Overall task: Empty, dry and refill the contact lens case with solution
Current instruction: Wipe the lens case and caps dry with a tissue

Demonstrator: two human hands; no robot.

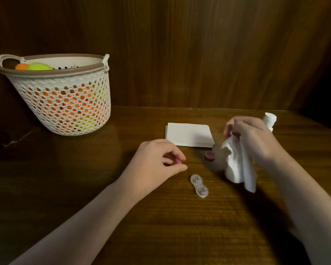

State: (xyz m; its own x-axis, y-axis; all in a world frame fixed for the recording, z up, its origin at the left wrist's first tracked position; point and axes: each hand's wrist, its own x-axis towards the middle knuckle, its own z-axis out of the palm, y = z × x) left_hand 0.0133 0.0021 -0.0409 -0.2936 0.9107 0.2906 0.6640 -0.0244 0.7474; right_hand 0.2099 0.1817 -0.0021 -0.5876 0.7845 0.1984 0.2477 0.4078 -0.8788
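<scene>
Lens case point(199, 186) lies uncapped at lower centre of the frame, apart from both hands; left hand point(157, 161) pinches a small pink cap point(45, 160) just up-left of it, right hand point(256, 138) grips a crumpled white tissue point(237, 165) at right, second dark-pink cap point(210, 155) lies below the folded tissue stack point(189, 134). Step looks like drying: the person should steady the case, twist a tissue corner into each well, wipe the caps, then reach for the solution bottle point(269, 120) at the right edge. No brand, label or writing is legible.

bare table point(161, 226) nearside, basket point(65, 104) far-left
</scene>
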